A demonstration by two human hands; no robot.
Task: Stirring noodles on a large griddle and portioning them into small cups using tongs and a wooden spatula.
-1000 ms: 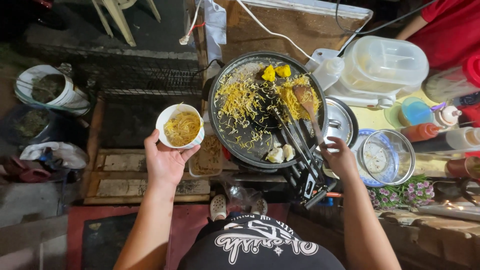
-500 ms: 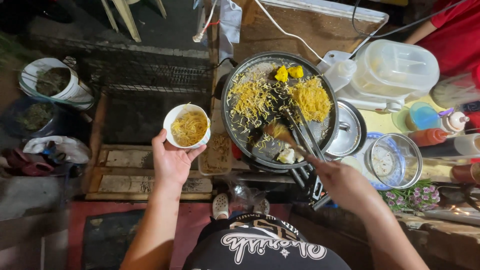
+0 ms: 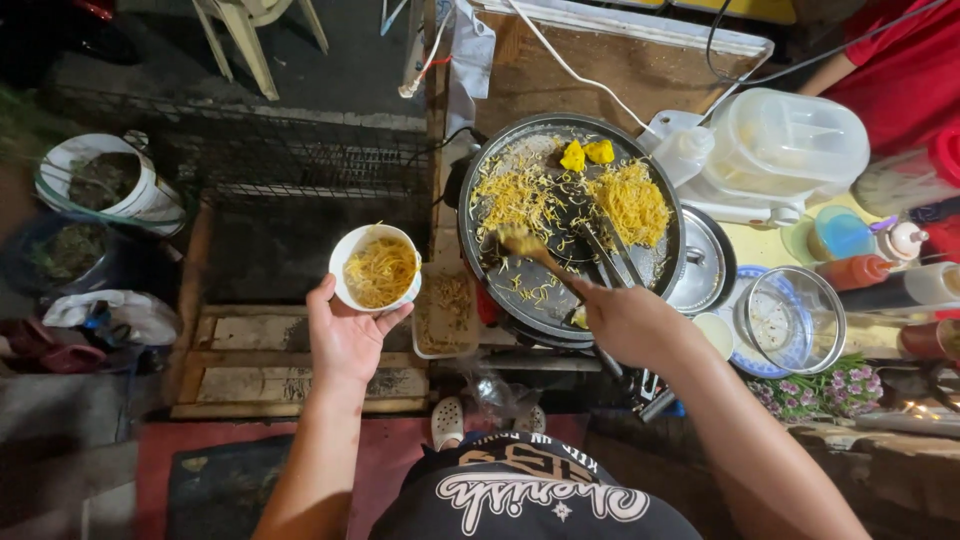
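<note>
The left hand (image 3: 345,335) cups a small white bowl (image 3: 375,268) of yellow noodles from below, held out in the air to the left of the griddle pan (image 3: 570,225), over dark floor rather than over any table. The right hand (image 3: 625,320) is closed around the handle of a spatula (image 3: 530,250), whose blade carries a small lump of noodles above the pan's near-left part. The likeliest slip, as I judge it, is noodles sliding off the blade in the gap between pan and bowl, since the two stand apart and the bowl is already well filled; they would land on the tray (image 3: 447,315) just below the pan's edge or on the floor. The bowl rests only on fingers and palm, so a knock from the spatula could tip it. The forearm hangs close over the pan, which may be hot. The pan holds two noodle heaps and yellow chunks (image 3: 586,153) at its far side, with tongs (image 3: 610,250) lying in it. To the right the crowded table (image 3: 765,245) carries a clear plastic container (image 3: 790,145), a steel lid, a glass bowl (image 3: 795,320) and sauce bottles. It is dark, outdoors by the look, with wooden boards and buckets (image 3: 105,185) on the left.
</note>
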